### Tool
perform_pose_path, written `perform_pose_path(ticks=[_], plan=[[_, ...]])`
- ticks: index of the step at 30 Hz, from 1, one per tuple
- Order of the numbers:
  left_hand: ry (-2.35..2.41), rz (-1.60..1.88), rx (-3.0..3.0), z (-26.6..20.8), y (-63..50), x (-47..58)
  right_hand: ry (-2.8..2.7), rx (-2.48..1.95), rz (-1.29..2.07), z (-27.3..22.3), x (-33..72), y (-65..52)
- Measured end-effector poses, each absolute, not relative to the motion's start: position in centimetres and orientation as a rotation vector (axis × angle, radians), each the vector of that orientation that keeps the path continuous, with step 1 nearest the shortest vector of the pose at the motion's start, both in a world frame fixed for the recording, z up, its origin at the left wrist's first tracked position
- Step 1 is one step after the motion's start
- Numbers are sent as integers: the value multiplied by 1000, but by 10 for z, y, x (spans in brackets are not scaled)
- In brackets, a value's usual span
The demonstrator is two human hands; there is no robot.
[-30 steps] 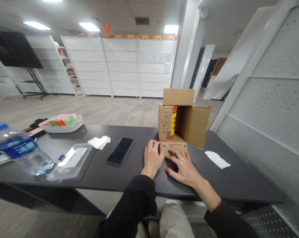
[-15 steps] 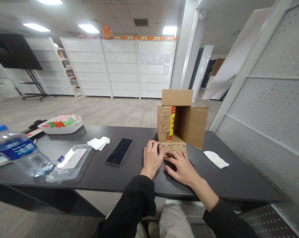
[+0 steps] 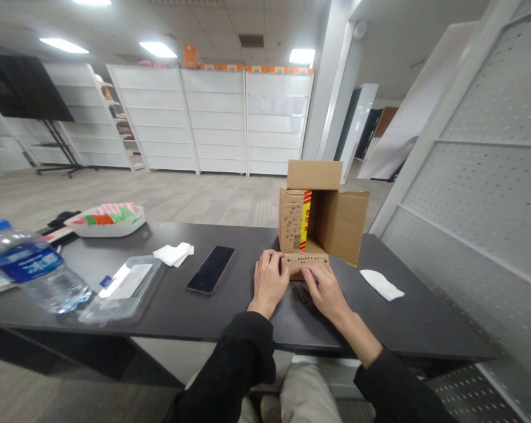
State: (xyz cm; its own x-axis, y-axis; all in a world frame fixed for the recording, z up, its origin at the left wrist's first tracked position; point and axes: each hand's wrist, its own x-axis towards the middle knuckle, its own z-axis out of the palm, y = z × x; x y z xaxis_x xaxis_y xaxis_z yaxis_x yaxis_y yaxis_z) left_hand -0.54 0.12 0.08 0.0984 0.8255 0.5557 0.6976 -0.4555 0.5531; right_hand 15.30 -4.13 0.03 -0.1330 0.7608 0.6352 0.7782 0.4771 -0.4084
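A cardboard box (image 3: 292,220) stands on the dark table with its flaps folded out. Its front flap (image 3: 305,259) carries a row of small dark dots, and more round studs dot the box's left panel. My left hand (image 3: 269,276) grips the left end of that front flap, fingers bent over it. On the flap's right half, my right hand (image 3: 325,289) has thumb and fingers drawn together; whatever they hold is too small to make out. Below the flap, beside my right thumb, lies a bunch of thin dark screws or nails (image 3: 299,292).
Left of my hands lie a phone (image 3: 211,269), folded tissue (image 3: 174,254), a clear plastic case (image 3: 122,289) and a water bottle (image 3: 36,267). A white basket (image 3: 107,228) sits farther back. Another tissue (image 3: 382,285) lies right; a perforated panel (image 3: 477,194) borders that side.
My right hand has moved forward from the bunch of thin dark pieces onto the flap, uncovering the bunch. My left hand has kept its grip.
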Motion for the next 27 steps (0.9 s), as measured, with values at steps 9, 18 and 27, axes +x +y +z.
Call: perform_pose_path(ticks=[9,18,27], plan=[[1543,1283,2204,1,1,-5,-1655,-1332,-120,-2,153,-15],[1545,1283,2202,1,1,-6,-1668,-1389,-174,-8,154,-8],[1547,1280,2204,1,1,-5,-1701,-1415,-162,-7,151,-9]])
